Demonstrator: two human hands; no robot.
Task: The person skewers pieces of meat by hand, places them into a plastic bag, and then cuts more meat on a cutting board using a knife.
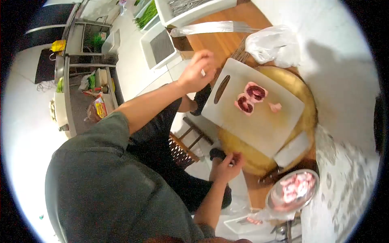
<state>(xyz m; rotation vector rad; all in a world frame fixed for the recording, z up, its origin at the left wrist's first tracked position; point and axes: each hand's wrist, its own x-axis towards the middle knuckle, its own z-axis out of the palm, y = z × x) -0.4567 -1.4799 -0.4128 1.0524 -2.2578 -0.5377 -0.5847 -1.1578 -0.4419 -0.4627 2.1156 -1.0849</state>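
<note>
My left hand [198,72] is raised beyond the handle end of a white cutting board [255,131], its fingers curled, with a small white bit showing at them. Near the round wooden block [239,152], my right hand [231,167] has its fingers pinched together; a small white bit shows there too, too small to name. On the board lie two joined meat pieces [256,92] with dark red centres and pale pink rims, plus a small pink scrap [275,107]. A cleaver [292,150] rests on the block beside the board, its dark handle toward a metal bowl [270,198] of pink meat chunks.
A crumpled clear plastic bag [271,44] sits by the wall behind the board. White bins [156,46] stand on the floor, one holding green vegetables [146,15]. A wooden stool [184,148] is near my legs. Shelving with packages [99,106] lies farther left.
</note>
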